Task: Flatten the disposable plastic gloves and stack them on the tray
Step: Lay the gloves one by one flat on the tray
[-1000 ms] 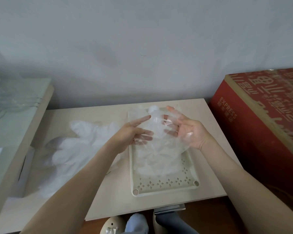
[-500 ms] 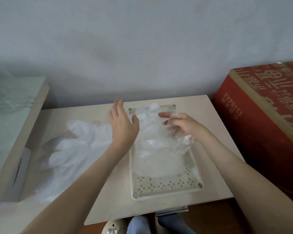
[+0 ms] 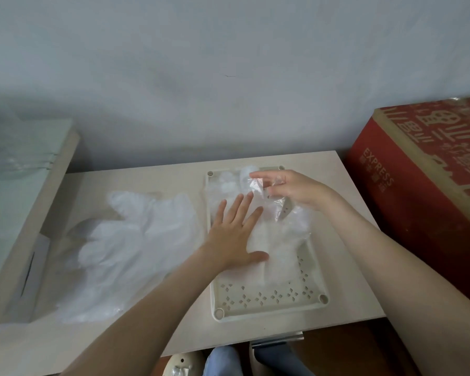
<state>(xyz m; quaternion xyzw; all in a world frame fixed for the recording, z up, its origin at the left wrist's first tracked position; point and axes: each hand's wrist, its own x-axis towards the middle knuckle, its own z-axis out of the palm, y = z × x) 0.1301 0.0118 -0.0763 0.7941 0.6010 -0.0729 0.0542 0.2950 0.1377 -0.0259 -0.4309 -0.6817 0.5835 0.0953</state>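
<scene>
A thin, clear plastic glove [image 3: 282, 240] is seen, wrinkled and almost see-through, lying on a cream tray [image 3: 269, 308] pierced with small diamond holes. The tray is set on a pale desk [image 3: 350, 213]. The glove's middle is pressed by the left hand [image 3: 234, 234], which is laid flat with fingers straight and spread, nothing being held in its grip. The glove's crumpled far end is pinched between thumb and fingertips of the right hand [image 3: 293, 188] and is lifted slightly above the tray's far end.

Half a second earlier the left hand was raised edge-on beside the tray's left rim; it is now laid down on the glove. The right hand's pinch is kept.

The glove's long axis is aligned with the tray's long side, with the finger end toward the wall and the cuff toward the person. A loose heap of white gloves [image 3: 136, 240] is spread on the desk, just left of the tray.
</scene>
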